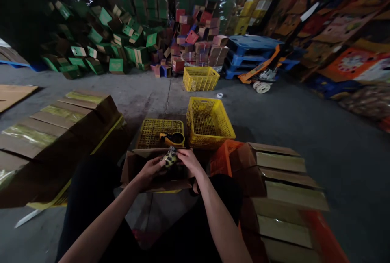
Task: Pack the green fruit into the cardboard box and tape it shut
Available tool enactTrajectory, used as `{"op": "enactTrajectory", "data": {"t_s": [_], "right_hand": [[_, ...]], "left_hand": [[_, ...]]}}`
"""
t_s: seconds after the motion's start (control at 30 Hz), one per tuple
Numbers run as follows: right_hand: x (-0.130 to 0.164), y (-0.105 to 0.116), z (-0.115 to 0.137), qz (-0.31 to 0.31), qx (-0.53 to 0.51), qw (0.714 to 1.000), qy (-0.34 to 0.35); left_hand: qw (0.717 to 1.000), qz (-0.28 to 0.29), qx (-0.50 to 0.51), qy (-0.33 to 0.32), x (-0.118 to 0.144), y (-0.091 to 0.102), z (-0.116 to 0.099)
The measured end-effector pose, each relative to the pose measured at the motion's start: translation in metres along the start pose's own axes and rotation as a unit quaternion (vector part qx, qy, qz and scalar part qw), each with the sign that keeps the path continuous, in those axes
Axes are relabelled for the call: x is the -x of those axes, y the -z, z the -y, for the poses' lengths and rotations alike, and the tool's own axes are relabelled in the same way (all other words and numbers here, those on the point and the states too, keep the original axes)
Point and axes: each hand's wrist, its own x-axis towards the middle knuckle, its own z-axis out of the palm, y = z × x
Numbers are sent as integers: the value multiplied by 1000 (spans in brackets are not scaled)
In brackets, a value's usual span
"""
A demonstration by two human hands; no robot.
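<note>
Between my hands, above an open cardboard box (129,165), is a small yellow-green bundle with dark spots (170,158); its kind is too dim to tell. My left hand (152,168) grips it from the left side, fingers curled. On its right upper side the fingers of my right hand (187,159) are closed against it. The box lies open between my knees, and its inside is dark and partly hidden by my hands. Just beyond, an orange and black tape dispenser (173,138) rests on a yellow crate (149,127).
An open yellow crate (224,120) stands ahead, another (201,79) farther off. Taped cartons (70,112) line my left; more cartons (284,173) sit in an orange crate (222,159) at right. Beyond are heaped green boxes (117,66), blue pallets (252,43) and a pallet jack (263,70).
</note>
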Motion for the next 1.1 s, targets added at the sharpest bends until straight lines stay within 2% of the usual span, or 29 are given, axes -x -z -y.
{"op": "enactTrajectory", "data": {"t_s": [0.23,0.33,0.47,0.63,0.73,0.9,1.0,1.1], "right_hand": [[5,0,3,-16,-100,993,-56],[6,1,8,-2,-124,990,-69],[11,0,13,28,-92,994,-57],[15,-3,13,2,-116,991,-65],[14,-3,11,-8,-119,991,-59],[12,-2,11,-2,-90,996,8],[12,-2,13,18,-53,998,31],[12,-3,13,43,-65,997,5]], "left_hand": [[996,-70,-29,-36,3,2,7],[993,-90,-41,-60,3,4,8],[989,-94,-80,-82,5,1,7],[984,-94,-114,-104,7,-2,7],[987,-95,-87,-98,9,-3,10],[993,-112,43,-7,14,-5,10],[990,-106,89,-21,16,-6,8],[983,-139,105,-51,18,-6,7]]}}
